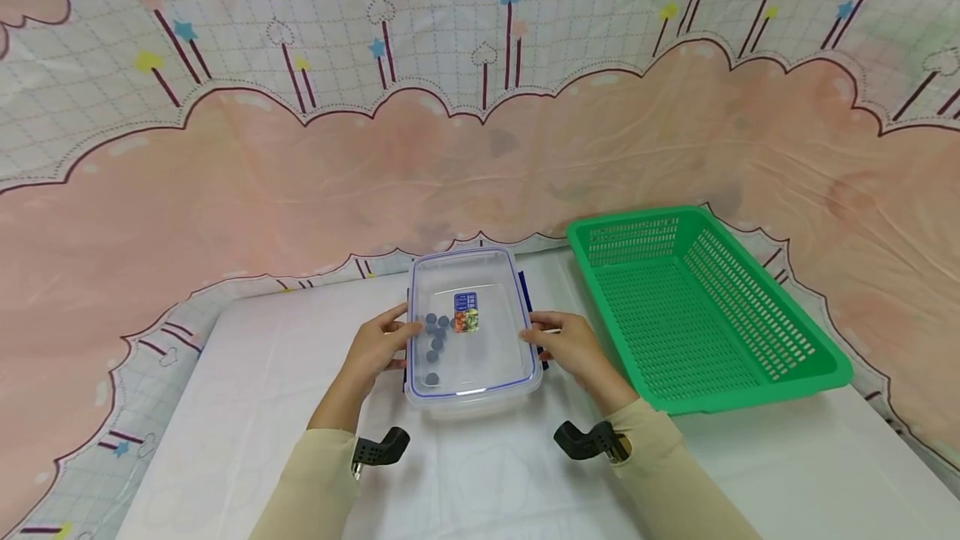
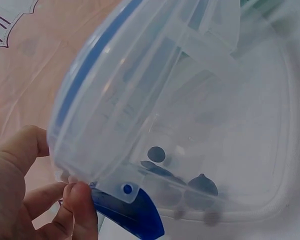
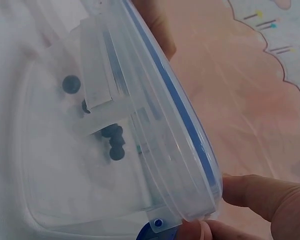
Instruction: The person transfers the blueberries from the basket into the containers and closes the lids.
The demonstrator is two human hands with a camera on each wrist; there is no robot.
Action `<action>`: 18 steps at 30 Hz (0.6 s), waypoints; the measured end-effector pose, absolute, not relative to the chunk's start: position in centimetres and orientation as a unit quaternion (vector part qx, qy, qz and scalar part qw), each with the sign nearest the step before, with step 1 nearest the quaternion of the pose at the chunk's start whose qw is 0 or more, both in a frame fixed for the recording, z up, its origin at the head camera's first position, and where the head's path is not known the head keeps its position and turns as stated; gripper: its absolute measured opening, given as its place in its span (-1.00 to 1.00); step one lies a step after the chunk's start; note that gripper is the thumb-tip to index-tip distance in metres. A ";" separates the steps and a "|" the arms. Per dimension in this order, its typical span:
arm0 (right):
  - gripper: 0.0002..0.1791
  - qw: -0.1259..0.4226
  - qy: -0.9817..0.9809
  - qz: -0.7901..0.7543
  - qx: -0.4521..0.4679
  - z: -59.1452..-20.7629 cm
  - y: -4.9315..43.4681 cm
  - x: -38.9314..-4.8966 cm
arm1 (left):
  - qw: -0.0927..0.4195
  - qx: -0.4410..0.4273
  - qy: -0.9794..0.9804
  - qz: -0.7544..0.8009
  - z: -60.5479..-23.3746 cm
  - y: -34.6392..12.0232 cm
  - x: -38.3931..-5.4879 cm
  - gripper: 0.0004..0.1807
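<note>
A clear plastic food container (image 1: 483,365) with a blue-edged lid (image 1: 480,267) stands between my hands. Several small dark-blue round pieces that look like blueberries (image 1: 432,356) lie inside, toward its left side; more of them (image 3: 117,152) show through the wall in the right wrist view. My left hand (image 1: 378,346) grips the left rim, thumb on top and fingers beside a blue latch (image 2: 132,212) that hangs outward. On the opposite rim, my right hand (image 1: 570,347) pinches the edge likewise, near another blue latch (image 3: 157,232). Parts of the fingers are hidden behind the rim.
A green perforated basket (image 1: 611,307) stands to the right of the container, close to my right forearm. The white table (image 1: 262,373) spreads around them. Behind it hangs a patterned pink cloth (image 1: 420,182).
</note>
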State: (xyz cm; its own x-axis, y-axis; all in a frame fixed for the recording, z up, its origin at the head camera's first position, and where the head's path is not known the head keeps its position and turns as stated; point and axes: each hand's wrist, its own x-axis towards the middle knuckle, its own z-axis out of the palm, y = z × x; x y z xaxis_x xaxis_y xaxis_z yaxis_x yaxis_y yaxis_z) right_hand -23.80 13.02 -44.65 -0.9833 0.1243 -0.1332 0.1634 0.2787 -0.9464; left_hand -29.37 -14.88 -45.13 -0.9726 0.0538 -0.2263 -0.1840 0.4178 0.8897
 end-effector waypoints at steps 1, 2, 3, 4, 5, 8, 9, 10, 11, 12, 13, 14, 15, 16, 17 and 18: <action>-0.54 0.016 0.800 -0.592 0.091 -44.7 13.0 -23.8 | 0.107 -0.037 0.836 0.537 -45.1 -14.9 -29.4 -0.33; -0.54 0.015 0.801 -0.591 0.091 -44.7 13.0 -23.8 | 0.104 -0.036 0.837 0.536 -45.1 -14.8 -29.3 -0.33; -0.54 0.014 0.803 -0.589 0.090 -44.7 13.0 -23.8 | 0.101 -0.035 0.838 0.535 -45.2 -14.8 -29.4 -0.34; -0.54 0.013 0.805 -0.587 0.088 -44.7 13.0 -23.8 | 0.099 -0.034 0.838 0.535 -45.2 -14.8 -29.4 -0.34; -0.54 0.013 0.806 -0.585 0.089 -44.7 13.0 -23.8 | 0.098 -0.034 0.839 0.534 -45.2 -14.8 -29.4 -0.34; -0.53 0.014 0.808 -0.582 0.092 -44.7 12.9 -24.0 | 0.096 -0.036 0.839 0.534 -45.1 -14.8 -29.5 -0.34; -0.53 0.014 0.809 -0.580 0.092 -44.7 12.9 -24.0 | 0.096 -0.037 0.839 0.534 -45.1 -14.8 -29.6 -0.34; -0.53 0.013 0.810 -0.579 0.092 -44.7 12.9 -24.1 | 0.095 -0.038 0.839 0.534 -45.1 -14.7 -29.6 -0.34; -0.53 0.014 0.810 -0.579 0.092 -44.6 12.9 -24.1 | 0.095 -0.039 0.840 0.533 -45.1 -14.7 -29.6 -0.34; -0.53 0.013 0.810 -0.579 0.091 -44.6 12.9 -24.2 | 0.094 -0.041 0.840 0.533 -45.0 -14.7 -29.6 -0.34; -0.54 0.013 0.811 -0.578 0.089 -44.7 13.0 -24.2 | 0.093 -0.042 0.840 0.533 -45.0 -14.6 -29.6 -0.34; -0.54 0.013 0.811 -0.578 0.087 -44.7 13.0 -24.3 | 0.093 -0.043 0.839 0.534 -45.0 -14.6 -29.7 -0.34; -0.54 0.013 0.811 -0.579 0.087 -44.7 13.0 -24.3 | 0.093 -0.043 0.840 0.533 -45.0 -14.6 -29.7 -0.34; -0.54 0.013 0.811 -0.579 0.086 -44.7 13.0 -24.4 | 0.093 -0.044 0.840 0.533 -44.9 -14.6 -29.7 -0.34; -0.54 0.013 0.810 -0.579 0.085 -44.7 13.1 -24.4 | 0.093 -0.044 0.839 0.534 -44.9 -14.6 -29.7 -0.34; -0.54 0.014 0.810 -0.581 0.085 -44.8 13.1 -24.5 | 0.093 -0.045 0.839 0.534 -44.9 -14.5 -29.7 -0.34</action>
State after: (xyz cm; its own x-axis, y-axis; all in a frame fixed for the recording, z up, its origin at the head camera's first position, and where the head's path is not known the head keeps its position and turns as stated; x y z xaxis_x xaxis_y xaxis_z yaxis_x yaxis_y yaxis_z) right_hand -24.47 13.08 -44.76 -0.9850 0.1218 -0.1223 0.1549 0.3114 -0.9376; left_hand -29.67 -14.55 -44.93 -0.9786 0.0231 -0.2045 -0.1754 0.4261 0.8875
